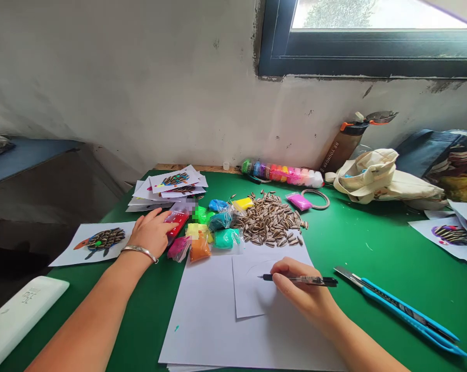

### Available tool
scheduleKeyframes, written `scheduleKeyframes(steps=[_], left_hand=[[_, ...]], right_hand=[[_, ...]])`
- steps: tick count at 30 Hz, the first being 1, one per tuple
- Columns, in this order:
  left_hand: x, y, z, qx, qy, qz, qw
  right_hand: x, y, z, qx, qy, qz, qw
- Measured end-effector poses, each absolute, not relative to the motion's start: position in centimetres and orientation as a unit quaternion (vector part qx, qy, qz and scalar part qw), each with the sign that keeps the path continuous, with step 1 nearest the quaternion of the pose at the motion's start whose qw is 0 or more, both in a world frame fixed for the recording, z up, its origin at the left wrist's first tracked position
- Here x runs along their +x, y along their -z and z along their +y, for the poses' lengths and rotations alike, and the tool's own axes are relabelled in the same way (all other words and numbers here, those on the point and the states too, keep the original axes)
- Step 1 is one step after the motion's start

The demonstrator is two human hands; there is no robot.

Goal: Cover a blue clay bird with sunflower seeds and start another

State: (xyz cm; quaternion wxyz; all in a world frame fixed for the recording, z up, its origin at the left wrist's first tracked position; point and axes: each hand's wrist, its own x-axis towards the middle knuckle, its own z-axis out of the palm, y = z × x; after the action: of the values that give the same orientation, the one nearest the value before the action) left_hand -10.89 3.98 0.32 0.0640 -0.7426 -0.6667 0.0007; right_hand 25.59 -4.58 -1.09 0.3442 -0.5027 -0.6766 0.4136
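Note:
My right hand (301, 284) grips a black pen (314, 280), its tip just over a small white sheet (249, 299) with a faint curved line near the top. That sheet lies on a larger stack of white paper (206, 320). My left hand (150, 232), with a silver bangle at the wrist, rests with fingers stretched onto a phone with a red screen (177, 225). Beside it are several small bags of coloured clay (225, 238) and a heap of striped sunflower seeds (270, 219). A seed-covered animal picture (101, 242) lies left of my left hand.
Pictures are piled (175, 183) behind my left hand. A blue utility knife (407, 310) lies at right, blade out. Along the wall are a pack of coloured clay (283, 174), a brown bottle (342, 146) and a cloth bag (376, 178). A white device (24, 320) sits front left.

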Motion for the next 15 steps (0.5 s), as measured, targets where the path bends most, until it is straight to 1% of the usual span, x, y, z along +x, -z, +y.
scheduleKeyframes(steps=[3,5,7,11,13,15], left_hand=[[-10.8,-0.4,4.0,-0.745,0.007,-0.664,0.068],[-10.9,-0.9,4.1,-0.748,0.044,-0.656,0.092],[-10.6,-1.9,3.8,-0.749,0.122,-0.638,0.128],[-7.5,-4.5,1.3,-0.730,0.328,-0.570,0.185],[-4.5,-5.4,-0.9,-0.751,0.373,-0.520,0.161],[-1.2,-5.4,-3.2,-0.810,0.376,-0.438,0.101]], right_hand=[[25.6,1.0,-4.6,-0.506,-0.415,-0.674,0.343],[25.6,0.9,-4.7,-0.509,-0.417,-0.672,0.341],[25.6,0.8,-4.6,-0.511,-0.413,-0.671,0.343],[25.9,0.6,-4.5,-0.528,-0.393,-0.658,0.366],[26.2,0.6,-4.4,-0.542,-0.384,-0.641,0.385],[26.5,0.7,-4.3,-0.553,-0.385,-0.617,0.406]])
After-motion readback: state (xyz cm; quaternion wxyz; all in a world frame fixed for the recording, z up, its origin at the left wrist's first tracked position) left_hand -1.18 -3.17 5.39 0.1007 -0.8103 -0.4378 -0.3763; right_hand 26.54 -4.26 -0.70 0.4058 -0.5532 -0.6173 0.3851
